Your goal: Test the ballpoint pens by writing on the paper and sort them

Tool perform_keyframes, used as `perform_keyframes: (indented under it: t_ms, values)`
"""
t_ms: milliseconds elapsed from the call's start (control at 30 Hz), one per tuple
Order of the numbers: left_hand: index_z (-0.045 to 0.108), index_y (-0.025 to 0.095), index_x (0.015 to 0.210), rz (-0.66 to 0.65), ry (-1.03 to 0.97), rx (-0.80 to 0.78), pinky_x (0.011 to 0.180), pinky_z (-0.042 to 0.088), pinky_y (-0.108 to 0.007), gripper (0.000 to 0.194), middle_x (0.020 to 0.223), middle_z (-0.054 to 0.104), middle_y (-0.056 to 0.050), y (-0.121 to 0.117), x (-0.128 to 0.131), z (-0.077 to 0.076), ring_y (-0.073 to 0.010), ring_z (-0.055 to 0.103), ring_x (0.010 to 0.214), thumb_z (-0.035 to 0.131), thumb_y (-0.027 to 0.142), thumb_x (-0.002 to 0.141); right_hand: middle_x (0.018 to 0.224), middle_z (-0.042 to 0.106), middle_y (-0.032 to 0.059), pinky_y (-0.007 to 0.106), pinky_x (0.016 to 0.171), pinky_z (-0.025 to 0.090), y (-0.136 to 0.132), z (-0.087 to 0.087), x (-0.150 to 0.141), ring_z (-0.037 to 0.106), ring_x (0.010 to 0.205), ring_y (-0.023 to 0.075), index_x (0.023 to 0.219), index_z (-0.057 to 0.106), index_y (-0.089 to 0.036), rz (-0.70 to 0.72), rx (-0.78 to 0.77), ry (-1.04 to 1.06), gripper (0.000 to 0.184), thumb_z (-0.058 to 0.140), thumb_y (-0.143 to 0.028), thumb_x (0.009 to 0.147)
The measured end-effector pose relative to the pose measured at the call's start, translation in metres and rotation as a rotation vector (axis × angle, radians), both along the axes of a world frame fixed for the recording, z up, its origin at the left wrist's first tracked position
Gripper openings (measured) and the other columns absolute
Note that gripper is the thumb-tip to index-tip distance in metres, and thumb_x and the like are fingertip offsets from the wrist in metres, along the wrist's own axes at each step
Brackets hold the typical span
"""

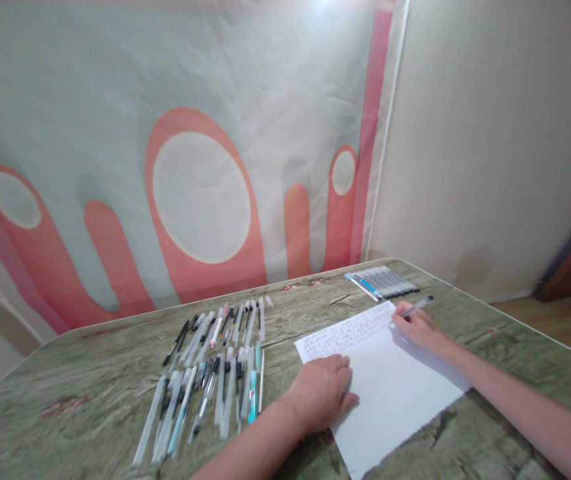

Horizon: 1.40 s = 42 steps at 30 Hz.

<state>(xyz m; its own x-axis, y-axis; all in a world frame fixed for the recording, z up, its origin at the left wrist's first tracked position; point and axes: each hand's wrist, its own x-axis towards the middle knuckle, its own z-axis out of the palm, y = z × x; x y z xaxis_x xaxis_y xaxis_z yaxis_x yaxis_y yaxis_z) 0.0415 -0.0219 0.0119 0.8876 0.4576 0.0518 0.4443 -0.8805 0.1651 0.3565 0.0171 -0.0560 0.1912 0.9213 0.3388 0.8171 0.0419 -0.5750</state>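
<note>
A white sheet of paper (390, 393) lies on the table in front of me, with several rows of small handwriting across its top part. My right hand (419, 328) is closed around a pen (422, 303), its tip at the right end of the writing. The pen is clear with a dark end that points up and to the right. Flat on the left edge of the sheet rests my left hand (326, 390), thumb held apart from the fingers, nothing in it. Some of the paper's left edge is hidden under that hand.
Left of the paper, pens and pen parts lie in two rows: a far row (212, 328) and a near row (180, 407). Several pens (388, 281) are lined up side by side at the back right. A patterned cloth (205, 193) hangs behind the wood-patterned table (80, 373).
</note>
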Motion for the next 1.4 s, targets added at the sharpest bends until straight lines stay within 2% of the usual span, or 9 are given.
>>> perform_keyframes:
  t_ms: [433,633,833,900,967,1067,1167,1267,1400]
  values:
    - [0.050,0.017,0.107,-0.005,-0.014,0.009,0.091,0.040,-0.035,0.033,0.120,0.052,-0.010,0.001,0.000,-0.002,-0.0220,0.049,0.109,0.045,0.037,0.082,0.050,0.050,-0.0031,0.024,0.049,0.033,-0.001,0.001,-0.002,0.046,0.049,0.0125,0.063,0.048,-0.021,-0.005,0.004,0.024,0.019,0.043,-0.036,0.074]
    - [0.050,0.017,0.107,0.000,-0.005,-0.006,0.090,0.041,-0.034,0.032,0.118,0.053,-0.010,0.000,0.000,0.001,-0.0222,0.050,0.108,0.045,0.037,0.082,0.049,0.048,-0.0039,0.023,0.045,0.034,-0.003,-0.001,-0.003,0.045,0.046,0.0110,0.065,0.048,-0.021,-0.049,0.025,0.140,0.020,0.042,-0.037,0.076]
    - [0.052,0.018,0.103,0.000,0.032,-0.012,0.087,0.043,-0.031,0.030,0.111,0.056,-0.009,0.005,-0.005,0.006,-0.0205,0.052,0.103,0.045,0.039,0.082,0.055,0.054,-0.0011,0.024,0.045,0.037,-0.010,0.008,-0.008,0.047,0.047,0.0117,0.071,0.053,-0.019,0.014,0.039,0.234,0.026,0.045,-0.043,0.076]
    - [0.053,0.018,0.103,0.050,0.035,0.010,0.086,0.043,-0.031,0.031,0.107,0.058,-0.008,0.016,-0.010,0.009,-0.0205,0.054,0.100,0.043,0.039,0.083,0.063,0.058,0.0006,0.025,0.049,0.040,-0.013,0.014,-0.010,0.052,0.053,0.0136,0.078,0.055,-0.019,0.037,0.048,0.224,0.028,0.046,-0.045,0.076]
    - [0.054,0.019,0.104,0.154,0.040,0.041,0.082,0.044,-0.031,0.030,0.102,0.060,-0.008,0.033,-0.016,0.014,-0.0206,0.056,0.095,0.041,0.037,0.084,0.073,0.062,0.0030,0.025,0.057,0.044,-0.016,0.018,-0.012,0.057,0.063,0.0162,0.084,0.056,-0.019,0.066,0.046,0.219,0.030,0.046,-0.046,0.076]
    - [0.058,0.022,0.099,0.330,0.094,0.074,0.080,0.045,-0.029,0.024,0.100,0.062,-0.006,0.071,-0.029,0.023,-0.0198,0.058,0.093,0.040,0.026,0.084,0.085,0.064,0.0067,0.027,0.064,0.046,-0.018,0.020,-0.015,0.060,0.075,0.0196,0.087,0.057,-0.018,0.088,0.056,0.246,0.035,0.046,-0.049,0.075]
    - [0.058,0.025,0.104,0.545,0.133,0.122,0.087,0.042,-0.029,0.030,0.106,0.061,-0.005,0.111,-0.044,0.032,-0.0185,0.055,0.102,0.043,0.014,0.081,0.086,0.065,0.0078,0.028,0.065,0.047,-0.018,0.016,-0.016,0.060,0.077,0.0212,0.089,0.058,-0.018,0.073,0.089,0.242,0.036,0.046,-0.049,0.075]
    - [0.059,0.022,0.105,0.642,0.145,0.145,0.087,0.041,-0.032,0.033,0.109,0.060,-0.009,0.139,-0.057,0.037,-0.0210,0.054,0.103,0.046,0.010,0.078,0.087,0.066,0.0073,0.029,0.068,0.047,-0.018,0.013,-0.017,0.061,0.079,0.0218,0.089,0.058,-0.019,0.061,0.116,0.195,0.035,0.046,-0.048,0.075]
    - [0.060,0.023,0.103,0.697,0.154,0.175,0.090,0.039,-0.030,0.033,0.106,0.061,-0.008,0.155,-0.066,0.034,-0.0203,0.053,0.103,0.050,0.010,0.075,0.090,0.066,0.0065,0.030,0.070,0.048,-0.020,0.014,-0.018,0.061,0.083,0.0234,0.091,0.060,-0.020,0.066,0.122,0.166,0.036,0.046,-0.049,0.075]
